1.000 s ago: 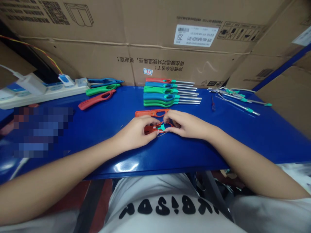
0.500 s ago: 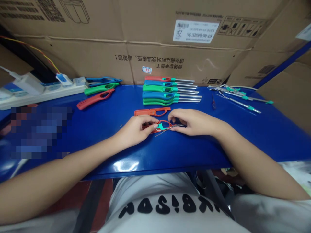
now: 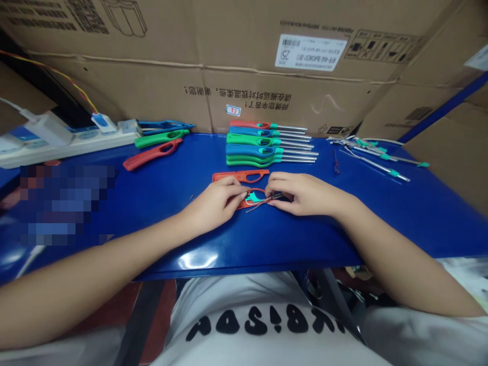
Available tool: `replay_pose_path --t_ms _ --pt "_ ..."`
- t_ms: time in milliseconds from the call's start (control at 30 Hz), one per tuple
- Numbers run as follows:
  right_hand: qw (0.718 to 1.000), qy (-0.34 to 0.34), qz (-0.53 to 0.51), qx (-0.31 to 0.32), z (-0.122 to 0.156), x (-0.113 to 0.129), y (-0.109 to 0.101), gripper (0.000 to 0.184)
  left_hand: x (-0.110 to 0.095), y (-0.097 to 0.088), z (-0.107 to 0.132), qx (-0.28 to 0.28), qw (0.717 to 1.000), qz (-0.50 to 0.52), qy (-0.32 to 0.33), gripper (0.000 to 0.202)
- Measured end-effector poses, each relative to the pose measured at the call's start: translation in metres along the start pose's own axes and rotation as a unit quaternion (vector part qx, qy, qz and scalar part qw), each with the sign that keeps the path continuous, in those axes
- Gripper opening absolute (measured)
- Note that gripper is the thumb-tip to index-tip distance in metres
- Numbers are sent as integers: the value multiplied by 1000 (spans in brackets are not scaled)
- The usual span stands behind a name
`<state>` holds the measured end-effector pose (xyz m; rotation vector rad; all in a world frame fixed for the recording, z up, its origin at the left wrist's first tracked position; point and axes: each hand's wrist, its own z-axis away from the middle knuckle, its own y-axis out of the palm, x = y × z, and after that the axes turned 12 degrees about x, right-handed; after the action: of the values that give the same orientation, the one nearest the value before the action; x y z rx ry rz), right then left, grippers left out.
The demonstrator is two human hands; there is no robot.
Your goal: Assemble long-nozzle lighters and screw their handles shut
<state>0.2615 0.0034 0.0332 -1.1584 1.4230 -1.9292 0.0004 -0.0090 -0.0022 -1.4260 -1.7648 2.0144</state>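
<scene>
One orange casing (image 3: 242, 205) in left hand's (image 3: 218, 204) pinched grip, thin rod (image 3: 258, 205) in right hand's (image 3: 303, 194)

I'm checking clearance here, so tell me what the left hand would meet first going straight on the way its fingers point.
Most likely the teal piece just ahead of the left hand, with the right hand beyond; whether left hand and piece touch is unclear.

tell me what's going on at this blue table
A person's left hand grips an orange shell, with a teal part showing by the fingertips. The right hand is at the shell's other end, by a thin rod; exactly what it holds is hard to see. Another orange half lies just behind, and a row of colored lighters lies farther back.
</scene>
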Motion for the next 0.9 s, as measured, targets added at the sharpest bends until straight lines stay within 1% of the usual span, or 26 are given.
replay_pose_path --t_ms 133,300,433,533,633,767,900 --pt "1000 8 -2 7 0 -2 0 7 -1 0 2 2 999 -31 8 38" --pt "1000 10 -6 5 0 -3 -1 5 -13 -10 9 9 993 -114 -30 40" --pt "1000 7 -18 6 0 -3 -1 5 -22 -16 12 47 988 -146 -30 46" --pt "1000 8 -23 6 1 -5 0 5 -22 -15 11 61 987 -147 -13 42" --pt "1000 4 -23 10 1 -5 0 6 -19 -14 11 62 989 -133 -12 36" --pt "1000 -6 -17 19 0 -4 0 10 -17 -13 12 66 989 -129 -14 35" --pt "1000 -2 -15 15 0 -1 0 9 -18 -14 12 63 990 -125 -8 33"
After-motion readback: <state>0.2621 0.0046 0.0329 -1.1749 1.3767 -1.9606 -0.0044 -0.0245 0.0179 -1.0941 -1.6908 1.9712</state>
